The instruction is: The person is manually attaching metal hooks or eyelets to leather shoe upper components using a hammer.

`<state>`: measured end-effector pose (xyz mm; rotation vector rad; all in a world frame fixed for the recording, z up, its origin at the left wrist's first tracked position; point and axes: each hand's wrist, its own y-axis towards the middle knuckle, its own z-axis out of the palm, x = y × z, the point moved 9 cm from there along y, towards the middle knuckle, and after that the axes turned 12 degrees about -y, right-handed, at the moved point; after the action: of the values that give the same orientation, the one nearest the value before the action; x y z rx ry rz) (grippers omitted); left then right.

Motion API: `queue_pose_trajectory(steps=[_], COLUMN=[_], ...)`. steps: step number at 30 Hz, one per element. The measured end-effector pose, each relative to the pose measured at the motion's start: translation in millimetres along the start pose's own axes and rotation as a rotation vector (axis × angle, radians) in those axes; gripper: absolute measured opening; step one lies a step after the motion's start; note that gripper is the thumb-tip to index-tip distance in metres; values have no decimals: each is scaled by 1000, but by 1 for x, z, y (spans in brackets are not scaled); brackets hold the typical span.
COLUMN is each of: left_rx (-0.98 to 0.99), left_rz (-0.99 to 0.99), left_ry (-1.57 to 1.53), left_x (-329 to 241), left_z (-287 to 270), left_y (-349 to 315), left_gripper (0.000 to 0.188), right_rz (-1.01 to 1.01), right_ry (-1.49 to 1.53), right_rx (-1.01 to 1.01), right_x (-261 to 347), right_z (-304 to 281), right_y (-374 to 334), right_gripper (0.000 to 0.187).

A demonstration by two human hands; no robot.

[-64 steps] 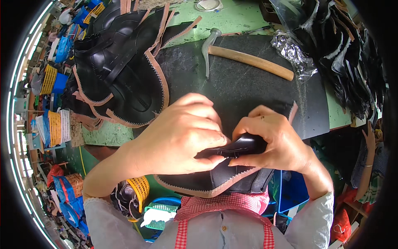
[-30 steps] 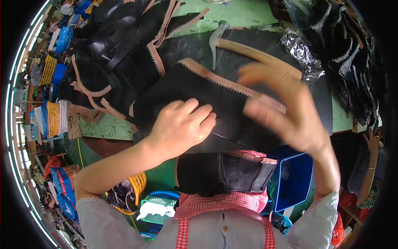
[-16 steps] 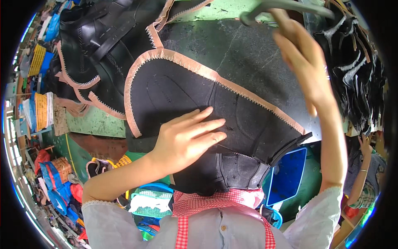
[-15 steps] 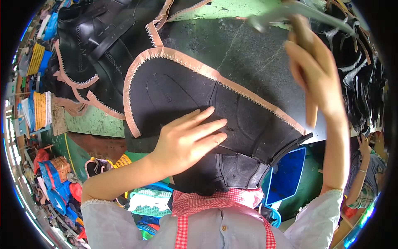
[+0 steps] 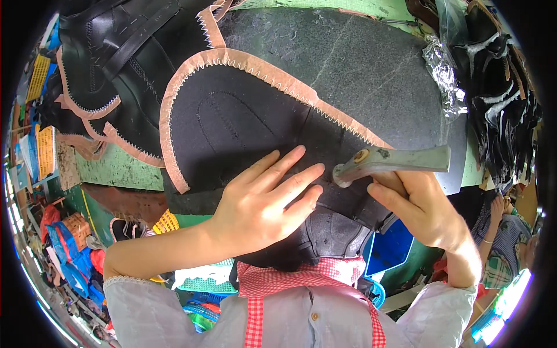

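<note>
A black shoe upper [image 5: 238, 122], edged with a pinkish-tan strip and pale zigzag stitching, lies spread on a dark slab [image 5: 371, 87]. My left hand [image 5: 264, 200] rests on it with fingers stretched out and spread, palm down. In my right hand [image 5: 423, 203] is a hammer [image 5: 394, 159], its metal head low over the right part of the upper. The small round face of the head is at the leather, close to my left fingertips; whether it touches, I cannot tell. My right fingers wrap the handle, which is mostly hidden.
More black uppers with stitched tan edging [image 5: 139, 58] are piled at the left. Dark leather pieces [image 5: 499, 98] and crumpled clear plastic [image 5: 444, 75] lie at the right. Below the table edge stand a blue bin [image 5: 389, 249] and a green basket [image 5: 209, 277]. Another person's arm [image 5: 493, 217] shows far right.
My right hand has swung the hammer down from above the slab's far right onto or just over the upper. My left hand stays spread in nearly the same place.
</note>
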<state>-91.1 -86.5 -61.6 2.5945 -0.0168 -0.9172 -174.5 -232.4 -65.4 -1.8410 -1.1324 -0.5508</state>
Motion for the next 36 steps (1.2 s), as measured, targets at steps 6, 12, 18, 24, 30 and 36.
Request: queue_pose_trajectory(steps=[6, 12, 18, 24, 30, 36], left_rx=[1, 6, -12, 19, -1, 2], left_rz=[-11, -44, -4, -26, -22, -24], left_ry=[17, 36, 26, -100, -43, -8], left_x=[0, 2, 4, 9, 6, 2], left_z=[2, -1, 3, -3, 0, -1], left_y=[0, -2, 0, -2, -1, 2], left_gripper=[22, 19, 20, 19, 18, 19], right_rz=[-76, -145, -317, -495, -467, -233], right_ry=[-50, -479, -879, -997, -1134, -969], right_rx=[69, 198, -73, -117, -109, -118], right_x=[9, 43, 31, 43, 55, 50], right_z=[0, 13, 57, 58, 56, 40], right_y=[3, 2, -43, -44, -36, -30], right_gripper=[33, 16, 16, 15, 15, 15])
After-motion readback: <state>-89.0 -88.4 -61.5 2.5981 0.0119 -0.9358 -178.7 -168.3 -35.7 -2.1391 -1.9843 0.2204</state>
